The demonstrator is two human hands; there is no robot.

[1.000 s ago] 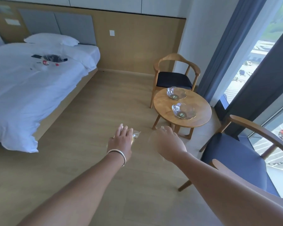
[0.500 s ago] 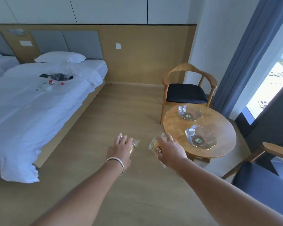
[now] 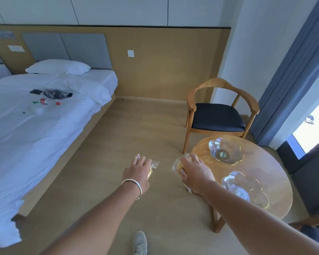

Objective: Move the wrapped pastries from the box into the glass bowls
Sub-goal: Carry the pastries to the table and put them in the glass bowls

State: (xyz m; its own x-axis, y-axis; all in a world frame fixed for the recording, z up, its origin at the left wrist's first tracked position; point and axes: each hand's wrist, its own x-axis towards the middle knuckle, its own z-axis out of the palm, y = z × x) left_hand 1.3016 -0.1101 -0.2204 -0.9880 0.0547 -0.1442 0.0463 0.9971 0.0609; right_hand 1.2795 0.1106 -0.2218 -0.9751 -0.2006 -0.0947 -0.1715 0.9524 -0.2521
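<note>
My left hand (image 3: pixel 137 170) holds a clear-wrapped pastry (image 3: pixel 152 169), mostly hidden under the fingers, out over the floor. My right hand (image 3: pixel 195 172) grips a second wrapped pastry (image 3: pixel 180 167) with a brown label, just left of the round wooden table (image 3: pixel 265 166). Two flower-shaped glass bowls stand on the table: the far bowl (image 3: pixel 226 150) and the near bowl (image 3: pixel 245 188). Both look empty. The box is out of view.
A wooden armchair (image 3: pixel 219 115) with a dark seat stands behind the table. A white bed (image 3: pixel 35 126) with small items on it fills the left. Blue curtains (image 3: pixel 287 70) and a window are at the right. My grey shoe (image 3: pixel 140 242) shows at the bottom.
The view has moved closer to the table, which now sits right beside my right hand. Both hands keep hold of their pastries and stay level in front of me.
</note>
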